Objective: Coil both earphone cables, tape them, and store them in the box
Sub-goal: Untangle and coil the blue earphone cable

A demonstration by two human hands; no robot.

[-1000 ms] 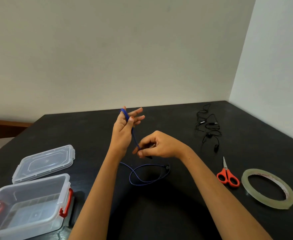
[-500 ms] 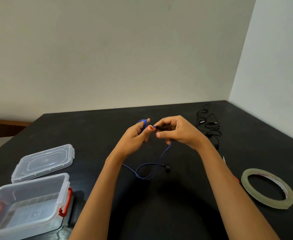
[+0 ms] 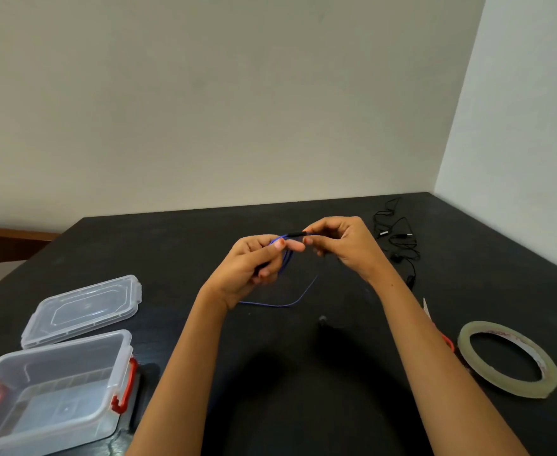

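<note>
Hands meet in the air above a black counter [image 3: 172, 258] set into the corner of a plain room. The counter's far edge runs along a pale wall [image 3: 205, 110] and its right edge along a lighter side wall [image 3: 527, 126].

The left hand [image 3: 251, 264] has its fingers curled round several loops of a blue cable [image 3: 303, 296], with the thumb pressed on top. The right hand [image 3: 343, 248] pinches a short black section of the same cable between thumb and forefinger, just beside the left thumb. From the loops, a loose length of cable drops to the counter and curves back toward the left wrist.

A second set, the black earphones [image 3: 399, 241], lies uncoiled near the far right corner, behind the right hand.

At the near left, a clear box [image 3: 57, 352] with red clasps stands open, partly cut off by the frame. Its clear lid [image 3: 83, 311] lies flat just behind it.

At the near right lies a roll of tape [image 3: 507, 388]. Scissors [image 3: 447, 343] with red handles are mostly hidden behind the right forearm.

A broad stretch of black surface separates the lid from the hands. Another runs between the two forearms toward the near edge.
</note>
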